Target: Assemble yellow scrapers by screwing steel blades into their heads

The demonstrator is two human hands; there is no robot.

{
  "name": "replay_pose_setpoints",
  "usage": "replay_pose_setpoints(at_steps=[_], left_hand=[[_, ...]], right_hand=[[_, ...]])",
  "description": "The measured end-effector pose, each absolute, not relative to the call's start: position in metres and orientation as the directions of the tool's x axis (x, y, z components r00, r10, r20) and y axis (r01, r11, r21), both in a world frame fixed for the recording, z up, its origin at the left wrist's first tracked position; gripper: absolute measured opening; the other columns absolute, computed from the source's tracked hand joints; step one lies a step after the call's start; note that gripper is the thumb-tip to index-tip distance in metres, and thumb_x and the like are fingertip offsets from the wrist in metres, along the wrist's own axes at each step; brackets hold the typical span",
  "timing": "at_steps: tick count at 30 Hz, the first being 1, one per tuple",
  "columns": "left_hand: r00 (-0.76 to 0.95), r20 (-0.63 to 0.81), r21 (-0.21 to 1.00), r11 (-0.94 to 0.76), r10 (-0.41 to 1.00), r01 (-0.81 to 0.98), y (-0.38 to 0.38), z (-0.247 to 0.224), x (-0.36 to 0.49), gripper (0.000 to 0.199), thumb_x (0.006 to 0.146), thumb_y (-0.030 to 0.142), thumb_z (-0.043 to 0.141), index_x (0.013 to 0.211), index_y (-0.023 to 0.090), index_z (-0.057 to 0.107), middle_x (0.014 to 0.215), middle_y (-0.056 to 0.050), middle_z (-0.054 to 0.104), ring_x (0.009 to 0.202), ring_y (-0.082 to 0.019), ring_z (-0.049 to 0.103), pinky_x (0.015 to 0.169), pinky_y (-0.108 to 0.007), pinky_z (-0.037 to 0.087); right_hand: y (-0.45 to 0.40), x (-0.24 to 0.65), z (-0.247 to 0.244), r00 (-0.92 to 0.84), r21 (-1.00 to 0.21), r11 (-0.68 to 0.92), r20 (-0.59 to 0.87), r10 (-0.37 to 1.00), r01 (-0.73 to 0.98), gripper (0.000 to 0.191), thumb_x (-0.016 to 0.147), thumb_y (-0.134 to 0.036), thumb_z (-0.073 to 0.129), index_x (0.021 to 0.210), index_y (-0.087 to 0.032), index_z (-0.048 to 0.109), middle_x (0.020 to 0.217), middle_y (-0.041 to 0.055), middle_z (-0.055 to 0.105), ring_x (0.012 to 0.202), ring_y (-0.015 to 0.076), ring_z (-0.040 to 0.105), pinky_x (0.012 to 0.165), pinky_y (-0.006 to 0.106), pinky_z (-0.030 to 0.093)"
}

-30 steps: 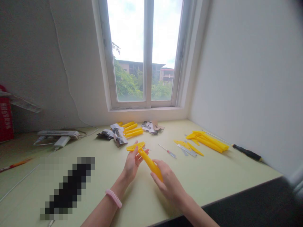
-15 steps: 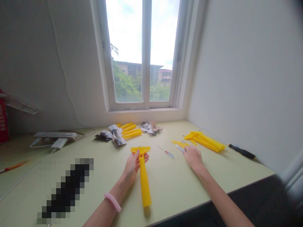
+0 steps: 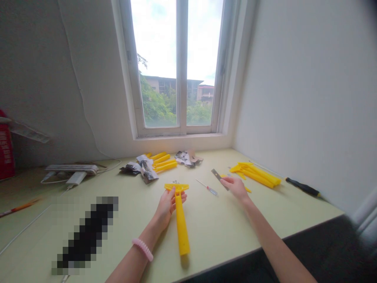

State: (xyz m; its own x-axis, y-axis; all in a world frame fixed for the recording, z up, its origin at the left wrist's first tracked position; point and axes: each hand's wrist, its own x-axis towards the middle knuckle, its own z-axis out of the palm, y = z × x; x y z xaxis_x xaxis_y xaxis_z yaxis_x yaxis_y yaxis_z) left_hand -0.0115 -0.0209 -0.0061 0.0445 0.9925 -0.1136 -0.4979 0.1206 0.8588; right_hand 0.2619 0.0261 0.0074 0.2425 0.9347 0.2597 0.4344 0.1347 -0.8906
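My left hand [image 3: 167,206] grips the wide head of a yellow plastic scraper [image 3: 182,232], whose long handle points toward me and reaches down to the table. A small metal part sits just behind the scraper's head, partly hidden. My right hand [image 3: 235,188] pinches a flat grey metal blade [image 3: 218,177] by one end, with the blade sticking out to the left. A small yellow plastic piece [image 3: 247,190] shows just past my right fingers. A slim precision screwdriver [image 3: 207,189] lies between my hands.
On the pale green table [image 3: 224,220] lie a heap of yellow scrapers [image 3: 255,175], a black-handled screwdriver [image 3: 302,187], yellow handles [image 3: 165,163] and torn packets [image 3: 148,173]. A power strip [image 3: 70,169] and a blurred object [image 3: 85,232] are to the left, below a window [image 3: 176,67].
My right hand has lifted a metal blade from the table and moved slightly up and left. My left hand and the scraper have barely moved.
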Motion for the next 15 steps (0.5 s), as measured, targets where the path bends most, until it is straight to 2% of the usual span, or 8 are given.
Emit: replay_pose_setpoints(at_steps=[2, 3, 5, 8, 15], left_hand=[[0.046, -0.129, 0.866, 0.135, 0.991, -0.482, -0.021, -0.006, -0.011, 0.028, 0.078, 0.03, 0.055, 0.096, 0.01, 0.048, 0.091, -0.017, 0.064, 0.077, -0.021, 0.065, 0.079, -0.037, 0.05], [0.048, -0.132, 0.87, 0.139, 0.99, -0.474, -0.021, -0.005, -0.011, 0.028, 0.078, 0.031, 0.055, 0.097, 0.01, 0.048, 0.091, -0.017, 0.064, 0.077, -0.021, 0.065, 0.079, -0.036, 0.05], [0.055, -0.136, 0.878, 0.146, 0.989, -0.456, -0.021, -0.006, -0.01, 0.029, 0.079, 0.031, 0.054, 0.097, 0.01, 0.048, 0.09, -0.017, 0.064, 0.076, -0.021, 0.065, 0.078, -0.036, 0.051], [0.059, -0.135, 0.885, 0.147, 0.989, -0.441, -0.022, -0.005, -0.01, 0.029, 0.079, 0.031, 0.053, 0.099, 0.009, 0.048, 0.089, -0.016, 0.064, 0.075, -0.02, 0.065, 0.077, -0.036, 0.051], [0.082, -0.135, 0.877, 0.157, 0.987, -0.454, -0.021, -0.007, -0.012, 0.027, 0.079, 0.028, 0.053, 0.099, 0.01, 0.048, 0.088, -0.015, 0.065, 0.074, -0.02, 0.065, 0.077, -0.036, 0.051]], right_hand=[[0.025, 0.245, 0.017, 0.164, -0.993, 0.103, 0.113, 0.98, 0.063, 0.02, 0.059, -0.028, 0.066, 0.073, -0.014, 0.066, 0.074, 0.0083, 0.068, 0.068, 0.0199, 0.06, 0.062, 0.032, 0.044], [0.025, 0.235, 0.021, 0.088, -0.993, 0.06, 0.051, 0.995, -0.102, 0.02, 0.058, -0.025, 0.068, 0.074, -0.014, 0.065, 0.076, 0.0087, 0.068, 0.067, 0.0189, 0.061, 0.062, 0.032, 0.045], [0.025, 0.216, 0.028, -0.035, -0.951, -0.056, -0.047, 0.998, -0.305, 0.02, 0.055, -0.016, 0.068, 0.074, -0.015, 0.063, 0.078, 0.0076, 0.068, 0.064, 0.016, 0.06, 0.06, 0.031, 0.047], [0.027, 0.188, 0.034, -0.095, -0.894, -0.117, -0.083, 0.992, -0.432, 0.025, 0.053, -0.005, 0.065, 0.074, -0.018, 0.059, 0.073, 0.0034, 0.066, 0.063, 0.0129, 0.06, 0.063, 0.028, 0.047], [0.032, 0.141, 0.03, -0.126, -0.866, -0.072, -0.011, 0.992, -0.495, 0.027, 0.05, -0.003, 0.061, 0.074, -0.017, 0.059, 0.062, -0.0026, 0.061, 0.061, 0.0104, 0.057, 0.065, 0.025, 0.043]])
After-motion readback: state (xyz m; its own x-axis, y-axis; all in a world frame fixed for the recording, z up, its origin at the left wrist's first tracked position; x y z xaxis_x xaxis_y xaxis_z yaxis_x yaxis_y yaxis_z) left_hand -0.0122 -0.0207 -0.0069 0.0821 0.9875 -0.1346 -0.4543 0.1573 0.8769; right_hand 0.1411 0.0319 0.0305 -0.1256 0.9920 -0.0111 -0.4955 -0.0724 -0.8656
